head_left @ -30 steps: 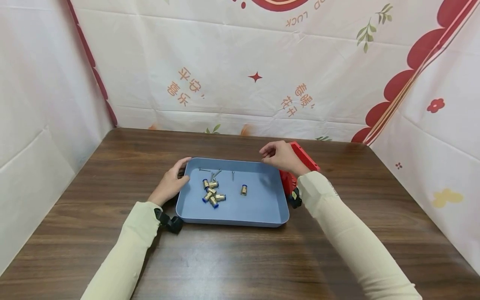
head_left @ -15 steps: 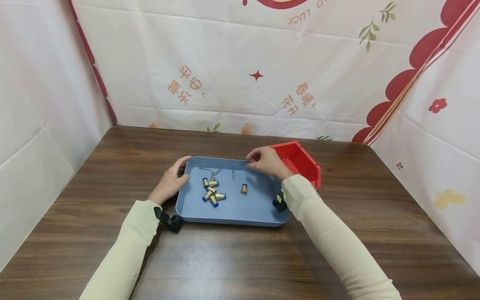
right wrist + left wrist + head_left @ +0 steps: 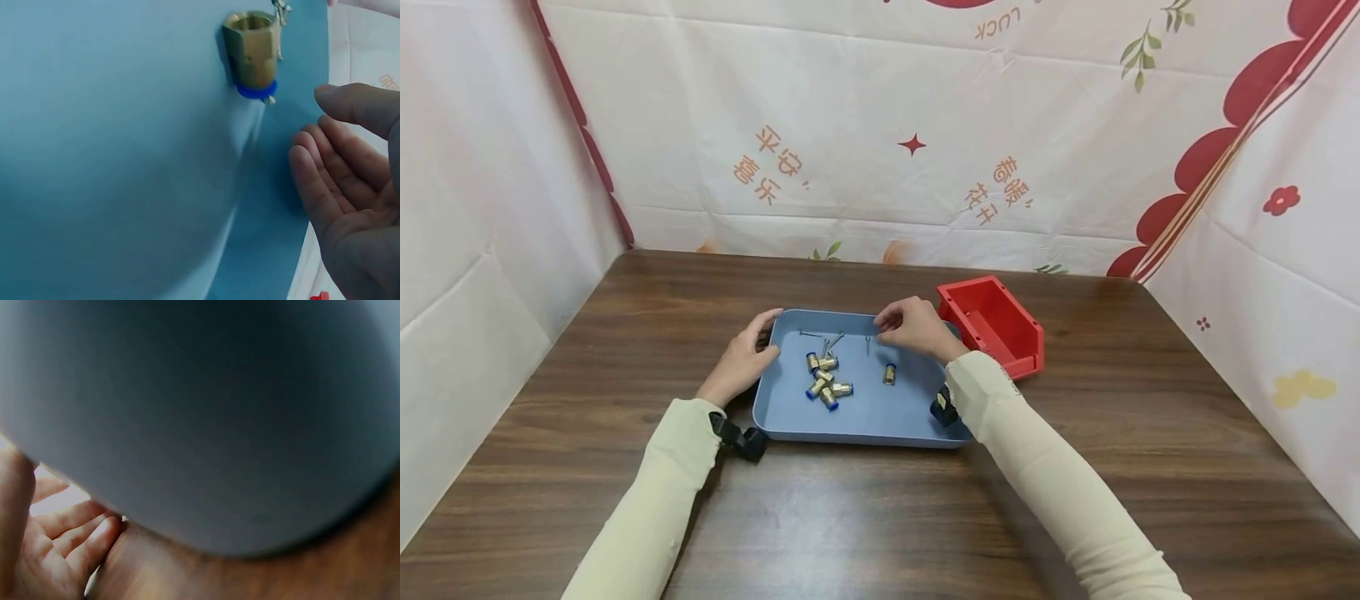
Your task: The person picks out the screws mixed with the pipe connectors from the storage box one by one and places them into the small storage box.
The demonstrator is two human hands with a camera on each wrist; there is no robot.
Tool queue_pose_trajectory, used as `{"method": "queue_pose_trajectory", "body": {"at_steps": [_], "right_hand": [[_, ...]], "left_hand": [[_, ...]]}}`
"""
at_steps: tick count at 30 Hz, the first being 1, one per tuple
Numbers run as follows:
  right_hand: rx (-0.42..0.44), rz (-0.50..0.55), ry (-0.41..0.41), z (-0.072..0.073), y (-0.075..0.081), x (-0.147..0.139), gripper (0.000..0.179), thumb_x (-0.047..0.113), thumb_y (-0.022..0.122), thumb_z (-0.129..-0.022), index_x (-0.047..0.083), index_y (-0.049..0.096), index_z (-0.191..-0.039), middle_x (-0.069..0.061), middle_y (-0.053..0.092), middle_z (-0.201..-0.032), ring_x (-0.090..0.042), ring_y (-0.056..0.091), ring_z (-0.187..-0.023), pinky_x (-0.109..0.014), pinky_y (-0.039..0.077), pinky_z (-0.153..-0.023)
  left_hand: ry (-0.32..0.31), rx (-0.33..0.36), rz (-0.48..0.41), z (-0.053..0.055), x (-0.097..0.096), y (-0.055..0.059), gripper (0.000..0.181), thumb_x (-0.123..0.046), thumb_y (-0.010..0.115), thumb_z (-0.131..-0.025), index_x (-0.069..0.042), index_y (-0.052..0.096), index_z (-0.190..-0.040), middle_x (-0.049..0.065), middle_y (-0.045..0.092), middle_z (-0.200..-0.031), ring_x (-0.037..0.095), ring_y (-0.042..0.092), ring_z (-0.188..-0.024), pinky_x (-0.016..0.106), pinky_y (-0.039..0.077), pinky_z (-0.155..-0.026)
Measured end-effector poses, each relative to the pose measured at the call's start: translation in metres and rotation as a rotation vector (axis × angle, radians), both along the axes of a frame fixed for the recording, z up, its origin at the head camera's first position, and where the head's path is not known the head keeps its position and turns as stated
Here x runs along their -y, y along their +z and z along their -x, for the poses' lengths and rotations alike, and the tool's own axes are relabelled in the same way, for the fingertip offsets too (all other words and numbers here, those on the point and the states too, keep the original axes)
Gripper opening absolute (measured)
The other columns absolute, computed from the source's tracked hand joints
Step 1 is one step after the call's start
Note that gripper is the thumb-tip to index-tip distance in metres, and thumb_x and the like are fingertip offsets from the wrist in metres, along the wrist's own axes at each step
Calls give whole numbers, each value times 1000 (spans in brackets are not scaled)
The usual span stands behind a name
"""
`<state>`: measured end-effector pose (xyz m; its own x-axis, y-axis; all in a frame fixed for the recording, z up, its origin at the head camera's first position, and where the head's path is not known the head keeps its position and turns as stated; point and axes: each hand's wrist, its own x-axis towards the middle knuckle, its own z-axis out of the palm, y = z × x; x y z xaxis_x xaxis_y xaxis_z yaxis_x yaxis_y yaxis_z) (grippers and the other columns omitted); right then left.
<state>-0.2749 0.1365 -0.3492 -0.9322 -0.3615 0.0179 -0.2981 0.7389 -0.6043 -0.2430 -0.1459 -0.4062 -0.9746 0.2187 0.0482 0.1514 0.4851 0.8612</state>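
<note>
My left hand (image 3: 741, 364) rests against the left edge of a blue-grey tray (image 3: 865, 434), its thumb and index finger spread along the rim. In the left wrist view its relaxed fingers (image 3: 81, 534) lie by the tray's outer wall. My right hand (image 3: 913, 327) hovers over the tray's far right part, fingers loosely bent and thumb apart, holding nothing. Close to its fingertips lies a single screw (image 3: 868, 345). A brass fitting with a blue collar (image 3: 253, 53) lies alone nearer the tray's middle. Several more brass fittings (image 3: 825, 379) are heaped to the left, with several screws (image 3: 832, 342) behind them.
A red open bin (image 3: 996, 325) stands just beyond the tray's right far corner, partly behind the right forearm. The brown wooden table (image 3: 820, 517) extends around the tray. A patterned white cloth (image 3: 850, 108) hangs at the back and sides.
My right hand has moved left from over the red bin to above the tray, near the single screw. The bin has come into fuller view. My left hand stays at the tray's edge.
</note>
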Motion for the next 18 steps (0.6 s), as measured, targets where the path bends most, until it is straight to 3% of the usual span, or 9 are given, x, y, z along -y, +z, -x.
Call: {"method": "queue_pose_trajectory", "body": {"at_steps": [11,18], "right_hand": [[37,-64,14,0,-8,13,30,11,76,-78,0,72,-106,-11,72,-98,-18,67,-83,-29,56,-79],[33,-72,-32,-2,-15,20,28,13,77,-77,1,73,-102,-9,72,-93,-16,64,-79,-27,56,-75]], "left_hand": [[3,6,3,-1,0,-1,61,-11,44,-92,-16,27,-150,20,36,-148,38,41,-132,56,36,-105],[-2,0,-4,0,1,-2,60,-11,44,-93,-16,28,-150,20,36,-148,38,41,-131,55,36,-105]]}}
